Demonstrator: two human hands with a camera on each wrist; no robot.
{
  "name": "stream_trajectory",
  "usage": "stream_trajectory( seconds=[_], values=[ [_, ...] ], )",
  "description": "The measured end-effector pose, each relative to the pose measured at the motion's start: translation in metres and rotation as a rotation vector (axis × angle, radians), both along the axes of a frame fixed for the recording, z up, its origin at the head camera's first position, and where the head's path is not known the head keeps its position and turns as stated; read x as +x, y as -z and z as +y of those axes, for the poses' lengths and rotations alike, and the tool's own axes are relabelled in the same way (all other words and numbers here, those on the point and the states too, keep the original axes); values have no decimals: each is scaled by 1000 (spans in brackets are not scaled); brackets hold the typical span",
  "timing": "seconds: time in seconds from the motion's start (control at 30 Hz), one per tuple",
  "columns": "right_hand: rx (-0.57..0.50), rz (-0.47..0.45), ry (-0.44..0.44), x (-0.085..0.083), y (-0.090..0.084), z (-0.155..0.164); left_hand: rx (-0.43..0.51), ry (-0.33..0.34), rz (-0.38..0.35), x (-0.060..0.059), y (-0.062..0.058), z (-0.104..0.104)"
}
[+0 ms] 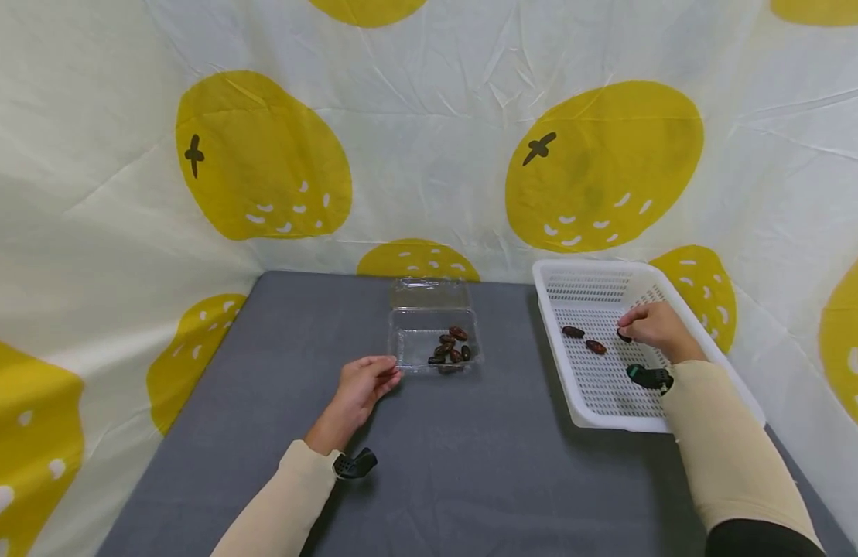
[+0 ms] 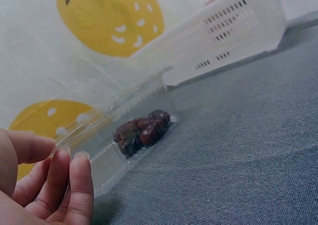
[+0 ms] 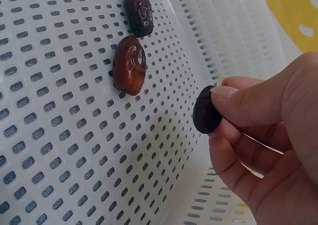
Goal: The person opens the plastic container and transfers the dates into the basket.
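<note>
Date pinched in my right hand, low over the white basket.

My thumb and fingertips are clamped on its dark end, just above the perforated floor, where two more dates lie side by side a little further in. My left hand rests on the grey table with fingers loosely curled and holding nothing, their tips just at the near corner of the clear plastic box, which holds a small heap of dates.
</note>
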State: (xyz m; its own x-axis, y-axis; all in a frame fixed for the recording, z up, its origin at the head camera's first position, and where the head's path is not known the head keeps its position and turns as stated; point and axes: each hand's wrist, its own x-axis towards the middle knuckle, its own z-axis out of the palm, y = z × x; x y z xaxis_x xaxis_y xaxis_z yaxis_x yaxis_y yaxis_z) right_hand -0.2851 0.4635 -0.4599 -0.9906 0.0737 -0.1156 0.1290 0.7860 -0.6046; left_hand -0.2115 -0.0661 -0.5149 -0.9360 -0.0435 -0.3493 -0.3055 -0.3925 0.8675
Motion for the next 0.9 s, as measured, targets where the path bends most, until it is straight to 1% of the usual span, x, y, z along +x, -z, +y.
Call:
stream_trajectory(
  seconds=[0.1,0.33,0.67,0.9],
  values=[
    [-8,-11,0,-2,2,-1,-4,4,4,0,-2,-2],
    [15,-43,8,0,0,-2,-4,7,-4,0,1,-1],
    [34,-72,0,0,0,-1,-4,16,-1,0,0,-1],
    [36,-56,-6,-3,-1,-4,-1,8,2,1,-1,-1]
  ],
)
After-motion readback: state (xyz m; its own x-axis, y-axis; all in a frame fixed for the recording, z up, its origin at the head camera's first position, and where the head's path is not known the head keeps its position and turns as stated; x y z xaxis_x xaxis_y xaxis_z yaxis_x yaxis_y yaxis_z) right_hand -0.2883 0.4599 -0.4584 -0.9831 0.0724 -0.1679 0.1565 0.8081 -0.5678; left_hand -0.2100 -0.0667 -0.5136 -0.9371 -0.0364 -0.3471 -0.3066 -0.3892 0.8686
